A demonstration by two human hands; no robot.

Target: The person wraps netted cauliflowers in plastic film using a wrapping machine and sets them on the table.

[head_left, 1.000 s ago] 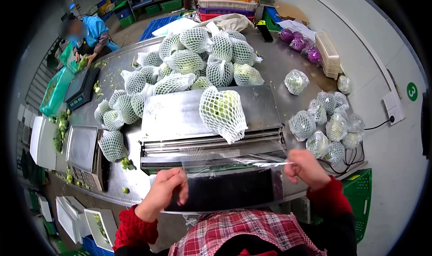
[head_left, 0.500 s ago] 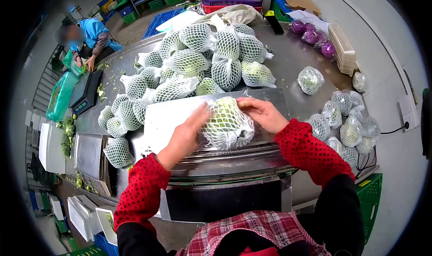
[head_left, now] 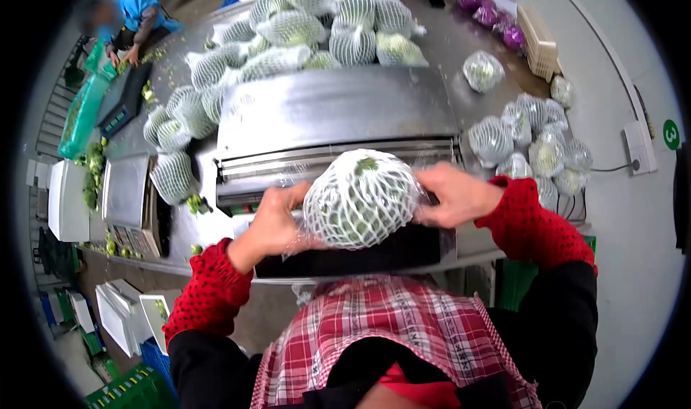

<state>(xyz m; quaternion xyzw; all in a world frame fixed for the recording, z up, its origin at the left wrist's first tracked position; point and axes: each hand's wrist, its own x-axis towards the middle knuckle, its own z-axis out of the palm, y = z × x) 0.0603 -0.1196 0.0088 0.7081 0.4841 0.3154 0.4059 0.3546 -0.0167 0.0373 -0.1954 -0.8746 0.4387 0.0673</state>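
As work shifts, netted vegetable (head_left: 363, 200) leaves metal plate (head_left: 331, 107)

While it sat at the plate's near edge half a second ago, the netted vegetable is now held over the black panel (head_left: 392, 256), near the apron (head_left: 389, 305). Left hand (head_left: 272, 223) and right hand (head_left: 452, 195) grip opposite sides, clear film (head_left: 305, 229) showing by the left fingers. Handling appears to have passed from plate to hands.

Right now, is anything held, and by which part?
Yes: a netted vegetable, held by its opposite sides between the left hand and right hand.
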